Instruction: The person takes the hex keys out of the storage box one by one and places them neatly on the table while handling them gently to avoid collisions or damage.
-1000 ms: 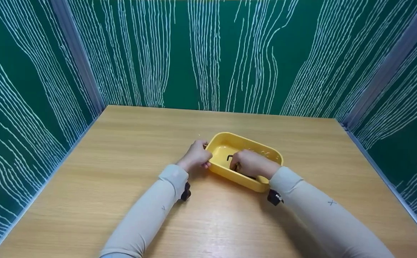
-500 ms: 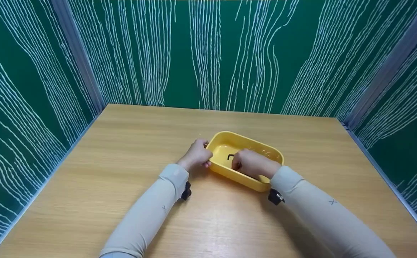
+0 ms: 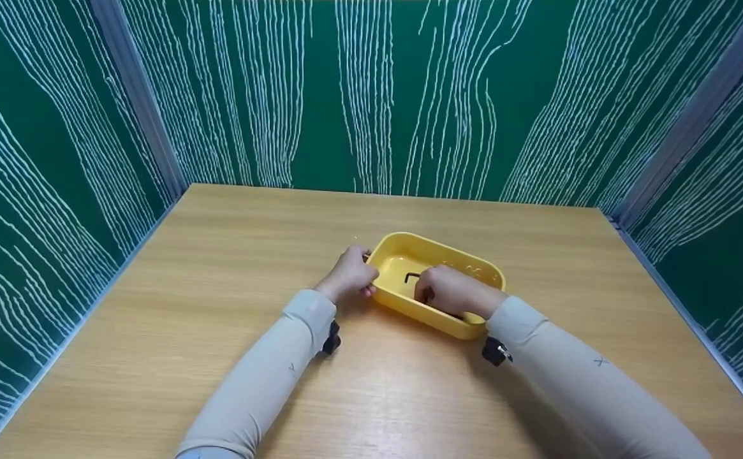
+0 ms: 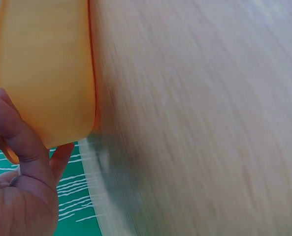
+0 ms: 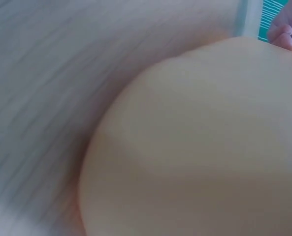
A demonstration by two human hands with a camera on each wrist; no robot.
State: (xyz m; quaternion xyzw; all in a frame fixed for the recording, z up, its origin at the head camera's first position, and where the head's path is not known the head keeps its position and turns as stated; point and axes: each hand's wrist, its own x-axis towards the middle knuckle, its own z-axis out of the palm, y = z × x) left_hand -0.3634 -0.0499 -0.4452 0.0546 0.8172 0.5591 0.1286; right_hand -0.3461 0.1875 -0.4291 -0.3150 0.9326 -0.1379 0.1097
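Note:
A yellow plastic bin (image 3: 432, 316) rests at an angle on the table. My left hand (image 3: 349, 275) grips its left end, fingers at the rim; in the left wrist view the thumb (image 4: 5, 113) presses the outer wall. My right hand (image 3: 449, 288) reaches down inside the bin with its fingers bent. Its fingertips are hidden, and I cannot tell whether they hold anything. A black L-shaped hex key (image 3: 411, 276) shows on the bin floor just left of that hand. In the right wrist view, the bin's outer wall (image 5: 195, 128) fills much of the frame.
The wooden table (image 3: 237, 268) reaches back to green walls (image 3: 320, 159) with white wavy lines. Grey posts (image 3: 141, 102) stand at the corners. A small black device (image 3: 331, 338) sits under the left wrist, another (image 3: 493, 350) under the right.
My right hand and forearm have shifted slightly to the right, so a bit more of the hex key shows. My left hand keeps its grip, and the bin stays nearly in place.

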